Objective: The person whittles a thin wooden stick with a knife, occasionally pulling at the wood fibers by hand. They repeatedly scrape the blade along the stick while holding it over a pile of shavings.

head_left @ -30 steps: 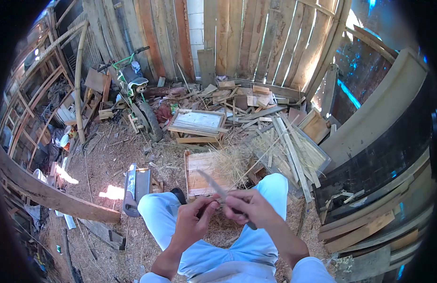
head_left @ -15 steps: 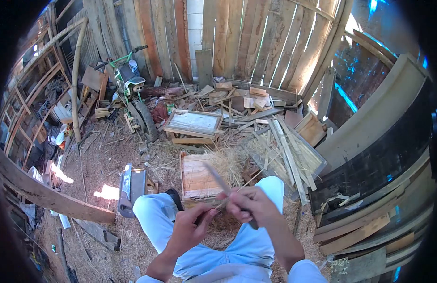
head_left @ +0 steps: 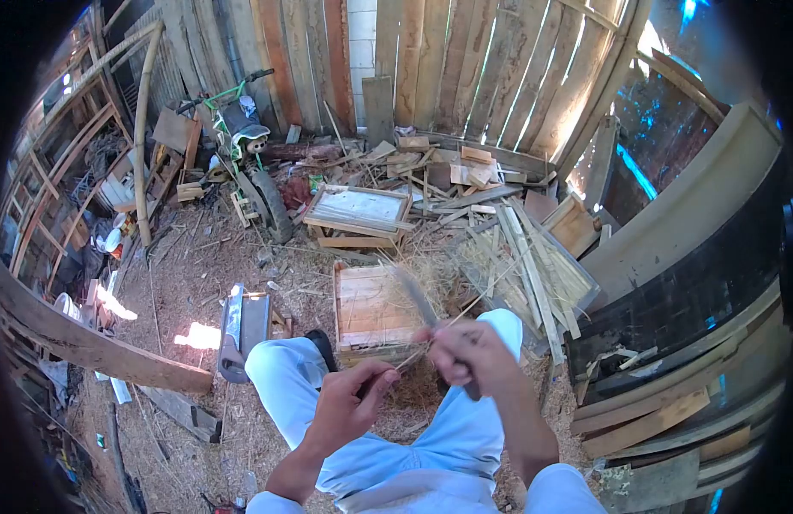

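My right hand [head_left: 473,349] is closed around the handle of a knife [head_left: 417,295], its blade pointing up and to the left, slightly blurred. Lower and to the left, my left hand [head_left: 352,401] pinches a thin wooden stick [head_left: 410,356] whose far part runs toward the right hand. The stick's exact shape is hard to make out. Both hands are above my lap, between my knees in light trousers [head_left: 281,385]. Beyond them on the ground lies a shallow wooden box [head_left: 362,295], with a heap of thin shavings [head_left: 439,274] along its right side.
A dark toolbox-like case [head_left: 233,338] stands left of my knee. Ahead are a second wooden frame box [head_left: 349,206], a small motorbike [head_left: 251,163] and scrap wood [head_left: 473,176]. Long strips [head_left: 529,278] lie at right, near stacked boards [head_left: 653,420]. A plank [head_left: 113,351] crosses the left.
My right hand with the knife has moved right and up, away from the left hand, opening a gap between them. The left hand stays nearly in place; the view has shifted slightly.
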Available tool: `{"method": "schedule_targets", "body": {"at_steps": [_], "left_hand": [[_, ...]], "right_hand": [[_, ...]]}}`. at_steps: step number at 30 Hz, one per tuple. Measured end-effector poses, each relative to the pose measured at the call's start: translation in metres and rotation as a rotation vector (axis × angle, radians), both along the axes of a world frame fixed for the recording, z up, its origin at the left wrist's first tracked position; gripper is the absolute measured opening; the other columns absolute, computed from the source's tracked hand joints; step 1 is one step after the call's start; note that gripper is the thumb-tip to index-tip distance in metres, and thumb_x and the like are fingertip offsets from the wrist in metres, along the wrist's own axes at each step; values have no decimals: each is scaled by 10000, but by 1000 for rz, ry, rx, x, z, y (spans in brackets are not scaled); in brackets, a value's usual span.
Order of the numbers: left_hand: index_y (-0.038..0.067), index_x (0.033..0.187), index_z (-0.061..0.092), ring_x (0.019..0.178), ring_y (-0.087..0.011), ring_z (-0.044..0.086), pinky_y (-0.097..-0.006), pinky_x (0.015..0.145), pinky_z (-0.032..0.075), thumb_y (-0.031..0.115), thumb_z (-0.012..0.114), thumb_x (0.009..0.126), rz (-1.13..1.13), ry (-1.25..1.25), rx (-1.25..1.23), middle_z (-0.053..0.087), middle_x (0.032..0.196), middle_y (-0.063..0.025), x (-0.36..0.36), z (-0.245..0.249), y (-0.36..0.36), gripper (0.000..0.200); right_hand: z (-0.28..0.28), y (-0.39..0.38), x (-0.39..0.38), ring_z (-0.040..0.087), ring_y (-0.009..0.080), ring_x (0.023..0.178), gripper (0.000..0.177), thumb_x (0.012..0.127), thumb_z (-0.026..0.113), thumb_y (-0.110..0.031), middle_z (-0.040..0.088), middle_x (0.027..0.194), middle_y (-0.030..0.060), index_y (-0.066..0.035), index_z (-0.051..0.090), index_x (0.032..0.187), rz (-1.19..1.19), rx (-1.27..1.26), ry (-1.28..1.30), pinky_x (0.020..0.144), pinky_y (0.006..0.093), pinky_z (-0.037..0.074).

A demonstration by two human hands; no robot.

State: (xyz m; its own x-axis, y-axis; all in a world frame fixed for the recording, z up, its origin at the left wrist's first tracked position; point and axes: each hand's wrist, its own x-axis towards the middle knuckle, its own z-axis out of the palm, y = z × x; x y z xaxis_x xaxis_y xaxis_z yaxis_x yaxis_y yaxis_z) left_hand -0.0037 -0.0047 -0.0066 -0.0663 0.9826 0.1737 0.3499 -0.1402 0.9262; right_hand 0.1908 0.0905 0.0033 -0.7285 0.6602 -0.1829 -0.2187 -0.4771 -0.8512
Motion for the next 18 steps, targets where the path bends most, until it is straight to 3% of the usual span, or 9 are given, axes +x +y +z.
{"method": "schedule_targets", "body": {"at_steps": [5,8,11,15,18], "left_hand": [[-5,870,631,481,-65,495,-242,445,372,102,607,866,-19,1,2,614,607,-52,-4,-4,2,109],[-10,874,627,508,-69,513,-235,462,384,97,601,869,-9,31,-44,628,636,-48,-2,-1,6,110],[-2,892,618,492,-68,436,-249,449,332,85,596,873,0,-49,36,557,591,-58,2,-8,7,92],[-11,864,623,512,-56,501,-228,468,378,88,597,869,-14,-13,-6,623,631,-49,1,3,4,102],[-10,861,623,511,-53,494,-227,467,371,84,594,870,-22,-6,-6,613,617,-44,-4,6,-1,99]], "right_hand": [[-1,4,4,348,34,455,336,957,471,-213,484,644,6,61,521,1146,-142,-19,72,395,176,264],[-5,-15,-15,372,35,474,303,957,470,-176,509,679,17,68,537,1124,19,5,55,397,174,261],[-16,-16,-20,372,42,477,350,945,494,-182,515,673,27,86,515,1169,62,10,39,411,179,276],[1,-10,-10,383,38,473,344,936,512,-188,536,688,37,89,542,1138,66,37,-28,415,175,277],[7,4,8,381,33,465,322,936,511,-196,518,674,15,76,554,1102,-105,117,-33,394,170,266]]}}
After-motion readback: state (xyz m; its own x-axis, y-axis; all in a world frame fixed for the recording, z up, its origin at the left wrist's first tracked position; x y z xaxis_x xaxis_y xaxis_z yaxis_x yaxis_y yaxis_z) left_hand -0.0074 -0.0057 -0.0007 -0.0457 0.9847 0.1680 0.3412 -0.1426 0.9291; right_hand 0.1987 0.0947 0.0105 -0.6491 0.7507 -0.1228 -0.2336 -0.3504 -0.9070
